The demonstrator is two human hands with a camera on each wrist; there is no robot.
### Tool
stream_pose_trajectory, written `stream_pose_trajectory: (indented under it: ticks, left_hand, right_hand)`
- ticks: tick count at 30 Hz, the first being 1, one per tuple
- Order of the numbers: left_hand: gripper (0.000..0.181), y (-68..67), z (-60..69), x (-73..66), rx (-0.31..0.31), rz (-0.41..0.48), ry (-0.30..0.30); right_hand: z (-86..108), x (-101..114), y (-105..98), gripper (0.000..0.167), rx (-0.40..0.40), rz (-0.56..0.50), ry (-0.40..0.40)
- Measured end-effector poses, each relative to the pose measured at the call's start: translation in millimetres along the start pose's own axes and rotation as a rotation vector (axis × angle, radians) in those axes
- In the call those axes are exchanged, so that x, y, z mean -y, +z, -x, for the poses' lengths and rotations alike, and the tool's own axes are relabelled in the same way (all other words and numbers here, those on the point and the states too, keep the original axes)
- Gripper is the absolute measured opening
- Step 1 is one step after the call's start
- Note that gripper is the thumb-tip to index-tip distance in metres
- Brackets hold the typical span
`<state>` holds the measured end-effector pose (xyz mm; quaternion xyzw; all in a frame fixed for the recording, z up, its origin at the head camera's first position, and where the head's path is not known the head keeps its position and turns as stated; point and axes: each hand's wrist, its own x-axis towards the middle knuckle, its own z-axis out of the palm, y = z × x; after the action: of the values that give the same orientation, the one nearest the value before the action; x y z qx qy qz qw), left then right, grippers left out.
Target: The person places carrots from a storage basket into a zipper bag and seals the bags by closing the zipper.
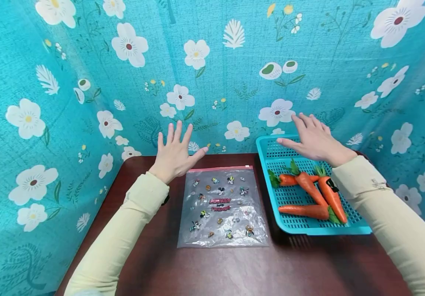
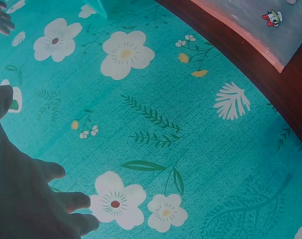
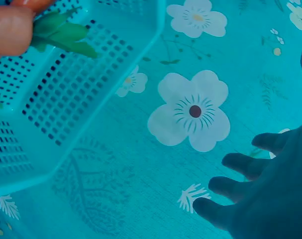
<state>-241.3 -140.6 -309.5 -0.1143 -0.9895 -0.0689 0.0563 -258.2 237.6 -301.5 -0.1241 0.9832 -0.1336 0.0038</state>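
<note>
Blue-green flowered cloth (image 1: 216, 61) hangs round the back and both sides of a dark reddish-brown tabletop (image 1: 205, 271). From where I stand, the right hand (image 1: 316, 142) and its pale sleeve (image 1: 390, 230) hide the basket's right side; the other sleeve (image 1: 123, 230) covers some of the table's left. Both hands are cut off and dark in the wrist views.

Tabletop runs forward of the bag's near edge, and just a narrow strip parts bag from basket. The left hand (image 1: 175, 156) is raised with fingers spread, near the bag's far left corner; the right hangs over the basket — fingers stretched and slightly apart, thumb out.

Between the forearms the zip bag (image 1: 223, 226) lies flat, greyish and see-through, printed with little cartoon figures and "Mickey and Friends", its pinkish-red zip (image 1: 218, 168) at the far edge. To its right, the turquoise basket (image 1: 280, 149) holds orange carrots (image 1: 310, 187) with green tops — some overlapping.
</note>
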Motion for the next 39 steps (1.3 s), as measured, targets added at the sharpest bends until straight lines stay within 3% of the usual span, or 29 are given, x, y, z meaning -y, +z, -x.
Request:
stream_pose_trajectory:
  ticks: [8, 18, 25, 31, 35, 39]
  left_hand:
    - [0.090, -5.8, 8.3, -1.2, -0.004, -0.048, 0.017]
    - [0.090, -18.1, 20.4, -6.4, -0.075, -0.058, 0.063]
    - [0.091, -26.2, 27.0, -8.4, -0.050, -0.086, 0.060]
    - [0.090, -30.6, 30.3, -10.8, -0.050, -0.051, 0.073]
    - [0.087, -32.5, 31.8, -12.1, -0.067, -0.014, 0.125]
    - [0.067, -34.1, 36.0, -12.7, -0.160, 0.048, 0.263]
  right_hand:
    - [6.2, 12, -10, 0.095, -0.078, -0.016, -0.036]
    - [15.9, 31, -20, 0.076, -0.144, -0.062, -0.054]
    - [17.8, 43, -23, 0.068, -0.166, -0.071, -0.069]
    - [20.2, 53, -24, 0.061, -0.194, -0.088, -0.096]
    - [23.2, 59, -24, 0.052, -0.242, -0.122, -0.122]
    - [26.8, 68, -22, 0.044, -0.295, -0.174, -0.116]
